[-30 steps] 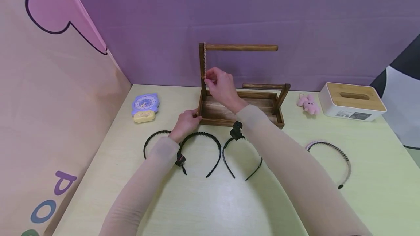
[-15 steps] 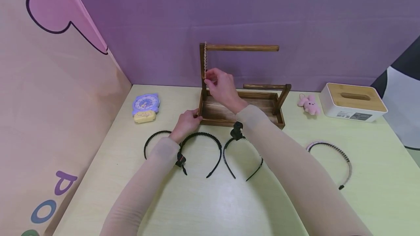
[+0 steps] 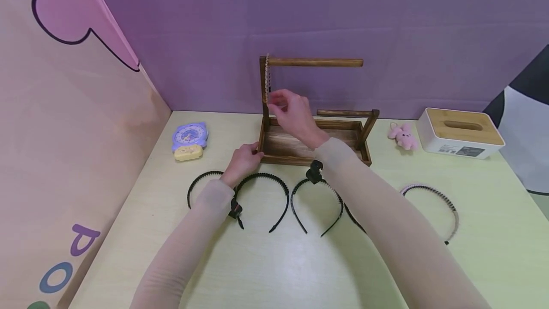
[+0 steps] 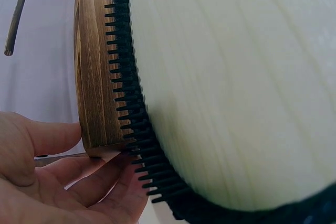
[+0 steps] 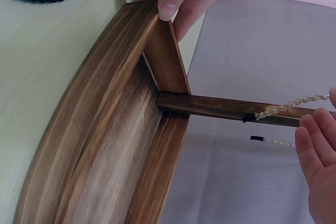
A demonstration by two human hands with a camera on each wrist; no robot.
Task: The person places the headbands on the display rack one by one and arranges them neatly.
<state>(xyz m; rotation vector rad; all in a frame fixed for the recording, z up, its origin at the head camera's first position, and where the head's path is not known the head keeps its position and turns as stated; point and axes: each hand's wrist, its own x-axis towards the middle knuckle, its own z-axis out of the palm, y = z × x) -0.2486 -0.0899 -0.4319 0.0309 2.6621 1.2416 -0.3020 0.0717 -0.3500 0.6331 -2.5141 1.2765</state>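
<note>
A dark wooden stand point(image 3: 283, 159) has a tray base, a tall post with a long bar point(image 3: 317, 62), and a shorter post and bar at the right. Over the long bar's left end hangs a thin braided headband point(image 3: 268, 75), close to the tall post. Beside its lower part is my right hand point(image 3: 296, 116), fingers loosely extended; in the right wrist view the braided headband's two black-tipped ends point(image 5: 257, 138) hang free. My left hand point(image 3: 244, 161) holds the tray's front left corner, thumb and fingers on either side in the left wrist view.
Black toothed headbands point(image 3: 280, 182) lie before the stand, one partly under my left arm. Further right are a black headband point(image 3: 296, 204), another partly under my right sleeve, and a pale one point(image 3: 452, 209). A blue clock-like item point(image 3: 190, 135), pink plush point(image 3: 404, 137) and tissue box point(image 3: 461, 132) stand behind.
My right hand has shifted slightly right, away from the braided headband, which stays on the bar. The left hand has kept its place on the tray.
</note>
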